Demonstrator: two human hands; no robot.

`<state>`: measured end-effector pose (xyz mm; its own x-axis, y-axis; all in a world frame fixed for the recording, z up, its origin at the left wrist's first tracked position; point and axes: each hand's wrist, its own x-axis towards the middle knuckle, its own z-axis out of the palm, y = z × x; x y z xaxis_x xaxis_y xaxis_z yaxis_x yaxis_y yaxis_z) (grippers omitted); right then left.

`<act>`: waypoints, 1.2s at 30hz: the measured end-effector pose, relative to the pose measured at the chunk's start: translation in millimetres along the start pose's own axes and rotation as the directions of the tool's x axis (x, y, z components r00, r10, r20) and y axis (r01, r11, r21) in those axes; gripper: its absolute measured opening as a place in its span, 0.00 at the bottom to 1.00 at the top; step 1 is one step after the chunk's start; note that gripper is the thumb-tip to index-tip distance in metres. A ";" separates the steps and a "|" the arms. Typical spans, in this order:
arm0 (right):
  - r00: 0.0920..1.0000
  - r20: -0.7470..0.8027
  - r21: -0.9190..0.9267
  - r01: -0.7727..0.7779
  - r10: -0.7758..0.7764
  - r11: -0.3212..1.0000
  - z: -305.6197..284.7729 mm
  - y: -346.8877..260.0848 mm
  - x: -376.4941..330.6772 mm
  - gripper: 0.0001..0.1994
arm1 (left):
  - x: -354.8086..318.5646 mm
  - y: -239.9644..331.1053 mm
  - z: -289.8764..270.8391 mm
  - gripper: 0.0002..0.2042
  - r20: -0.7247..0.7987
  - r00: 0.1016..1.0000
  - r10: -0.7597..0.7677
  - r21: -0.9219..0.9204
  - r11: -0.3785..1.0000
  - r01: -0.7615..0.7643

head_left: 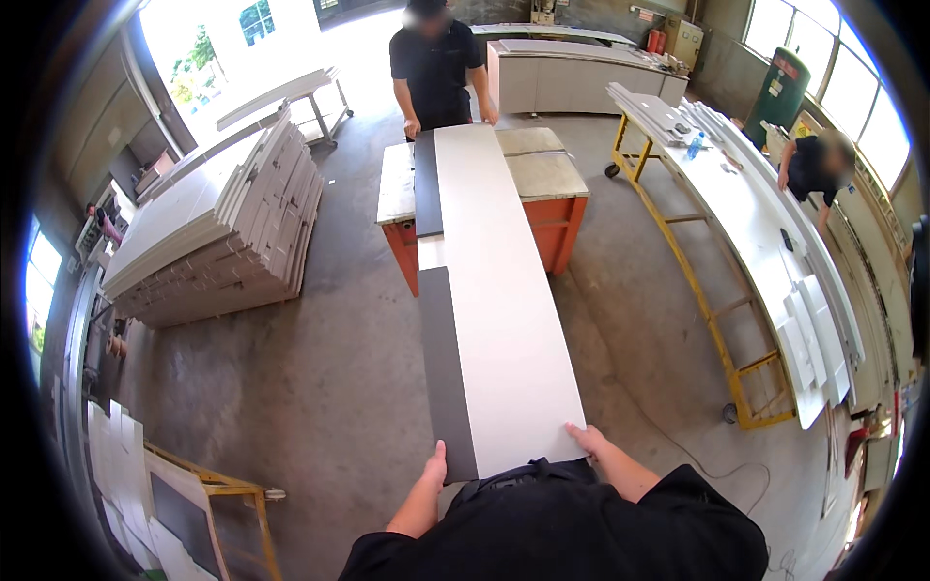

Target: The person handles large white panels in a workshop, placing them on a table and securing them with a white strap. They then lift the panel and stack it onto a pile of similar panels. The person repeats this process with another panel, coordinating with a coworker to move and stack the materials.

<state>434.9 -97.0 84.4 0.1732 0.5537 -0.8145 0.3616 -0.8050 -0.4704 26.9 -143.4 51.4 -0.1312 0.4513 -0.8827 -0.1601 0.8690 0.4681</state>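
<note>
A long white panel (504, 320) stretches away from my waist and lies with its far end over an orange-sided table (554, 232). Along its left side show a grey panel (446, 378) and, farther off, a darker strip (427, 184), with a short white gap between them. My left hand (437, 465) grips the grey panel's near left edge, thumb on top. At the near right corner my right hand (584, 439) is closed on the white panel's edge, thumb on its face. The fingers below both edges are hidden. Across from me a person (436, 73) has both hands at the far end.
To the left stands a tall stack of white panels (208, 228). A yellow-framed wheeled rack (717, 310) with white boards runs along the right, another person (819, 169) beyond it. A yellow frame (262, 504) with panels stands near left. A cable (668, 436) crosses the floor.
</note>
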 end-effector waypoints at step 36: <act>0.999 0.040 0.082 0.021 -0.024 0.996 0.3 13.8 25.1 0.39 | 23.9 -9.0 -6.9 0.43 0.009 1.000 -0.027 -0.006 1.000 0.027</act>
<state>443.9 -94.3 57.3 0.1277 0.5640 -0.8158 0.2889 -0.8080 -0.5134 18.4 -141.8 26.4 -0.1178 0.4296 -0.8953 -0.1695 0.8797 0.4444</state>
